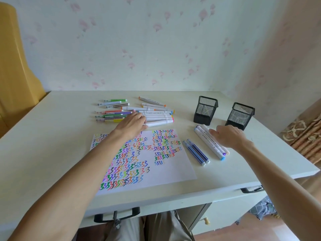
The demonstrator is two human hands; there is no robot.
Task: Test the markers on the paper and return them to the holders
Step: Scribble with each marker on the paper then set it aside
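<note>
While both arms stretch out over the desk (pixel 52 119), neither hand plainly holds anything yet. The left hand (pixel 132 123) lies with fingers fairly straight and close together, its fingertips touching the near edge of the thick white markers (pixel 156 115); whether one is already pinched underneath, I cannot tell. Just left of those fingers lies a loose row of slim coloured pens (pixel 111 110). The right hand (pixel 225 136) rests with relaxed, slightly spread fingers on a small group of white markers (pixel 208 143), and just toward the body from them sit two slim blue pens (pixel 196 152).

Below the left wrist, the paper (pixel 173 171) is crowded with coloured zigzag strokes, so testing looks well advanced. Beyond the right fingers, both mesh holders (pixel 205 110) (pixel 240 115) appear to have nothing in them, so by my judgement the return step is entirely left, and the far pile may yet need testing.

Room is good between the hands and around the holders. The right holder stands near the desk's right edge, and the wall closes off the back.
</note>
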